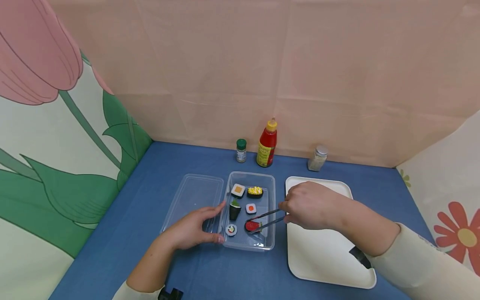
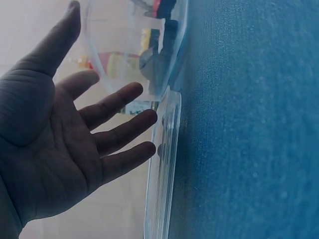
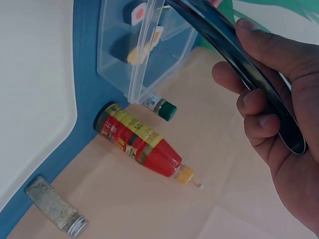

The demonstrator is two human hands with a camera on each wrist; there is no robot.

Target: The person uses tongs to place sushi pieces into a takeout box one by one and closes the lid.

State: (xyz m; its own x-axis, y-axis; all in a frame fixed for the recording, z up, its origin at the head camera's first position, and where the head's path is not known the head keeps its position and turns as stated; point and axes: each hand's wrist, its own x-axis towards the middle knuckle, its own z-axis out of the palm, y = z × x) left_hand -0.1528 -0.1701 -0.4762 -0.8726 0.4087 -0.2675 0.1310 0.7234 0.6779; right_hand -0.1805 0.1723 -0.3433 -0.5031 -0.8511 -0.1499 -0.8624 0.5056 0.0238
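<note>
My right hand (image 1: 313, 206) grips dark metal tongs (image 3: 238, 67), with the fingers curled round the arms. Inside a clear plastic container (image 1: 267, 241), the tong tips reach a red-topped sushi piece (image 1: 252, 226), one arm at each side of it. My left hand (image 1: 193, 229) has its fingers spread, with thumb and fingertips right at the container's left wall. Around the red-topped piece lie a small roll with an orange centre (image 1: 251, 208), a dark hand roll (image 1: 234, 211), a round white roll (image 1: 231, 229), a yellow-topped piece (image 1: 255, 191) and a white square piece (image 1: 238, 190).
A clear lid (image 1: 198, 187) lies left of the container. To the right is a white tray (image 1: 322, 258), partly under my right forearm. Along the back wall stand a green-capped jar (image 1: 241, 151), a red sauce bottle (image 1: 267, 146) and a glass shaker (image 1: 317, 158).
</note>
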